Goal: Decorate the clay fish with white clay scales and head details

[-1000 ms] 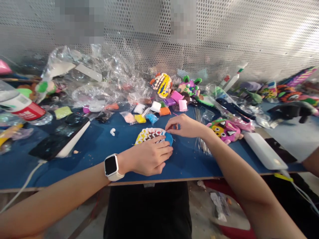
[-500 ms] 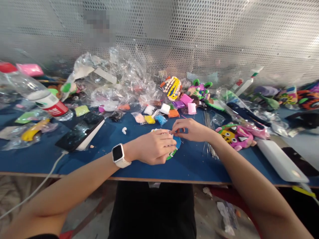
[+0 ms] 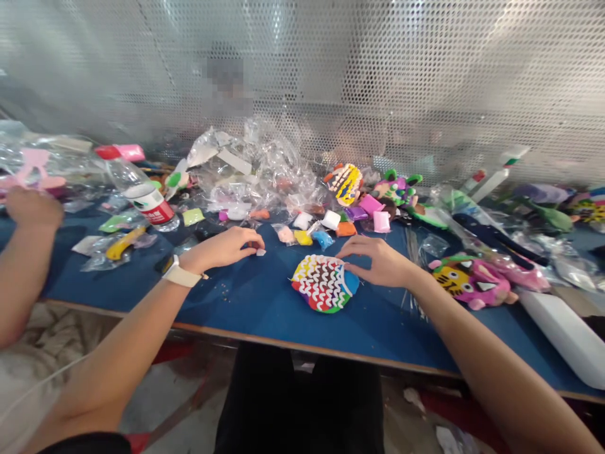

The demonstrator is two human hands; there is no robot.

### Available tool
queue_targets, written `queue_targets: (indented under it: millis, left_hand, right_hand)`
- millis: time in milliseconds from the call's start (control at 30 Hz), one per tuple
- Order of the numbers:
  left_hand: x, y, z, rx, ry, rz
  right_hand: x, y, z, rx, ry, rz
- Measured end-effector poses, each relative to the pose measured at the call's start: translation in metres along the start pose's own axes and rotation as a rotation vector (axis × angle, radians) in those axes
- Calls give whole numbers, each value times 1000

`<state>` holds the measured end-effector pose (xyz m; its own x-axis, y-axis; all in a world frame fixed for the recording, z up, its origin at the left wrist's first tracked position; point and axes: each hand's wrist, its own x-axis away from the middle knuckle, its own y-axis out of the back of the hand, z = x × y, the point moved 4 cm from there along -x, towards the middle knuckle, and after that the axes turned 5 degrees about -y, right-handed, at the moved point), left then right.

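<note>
While the multicoloured piece (image 3: 316,291) lies on the blue tabletop (image 3: 265,309) between the two hands, its rows of white curved strips run up to a white band (image 3: 345,281) beside the plain blue end (image 3: 352,282). The step in hand appears to be the fitting of white parts near that band. The right hand (image 3: 380,261) comes in from the right, thumb and forefinger slightly parted, tips at the upper edge of the blue end; whether they grip anything cannot be told. The left hand (image 3: 224,247) stands apart from the piece, thumb and forefinger drawn together on a small white bit (image 3: 260,252). The next move would call for a light grip, carrying this bit across without disturbing the fitted strips. Beyond lie small coloured packets (image 3: 324,239).
</note>
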<state>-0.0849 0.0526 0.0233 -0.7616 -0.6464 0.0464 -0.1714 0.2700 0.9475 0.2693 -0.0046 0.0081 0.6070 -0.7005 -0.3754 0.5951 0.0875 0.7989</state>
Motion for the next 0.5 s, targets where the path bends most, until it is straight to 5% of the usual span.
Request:
queue_targets:
  millis: [200,367,500]
  left_hand:
    - [-36,1,-43,198,-94,-55]
    - [-70,-1,-90,455,-292,-57]
    - [-86,-15,-104,615,-331,-111]
  right_hand:
    - [-1,-4,9,45,48,-214]
    - [-2,-14,18,19,80,-251]
    - [-2,-20,16,7,126,-358]
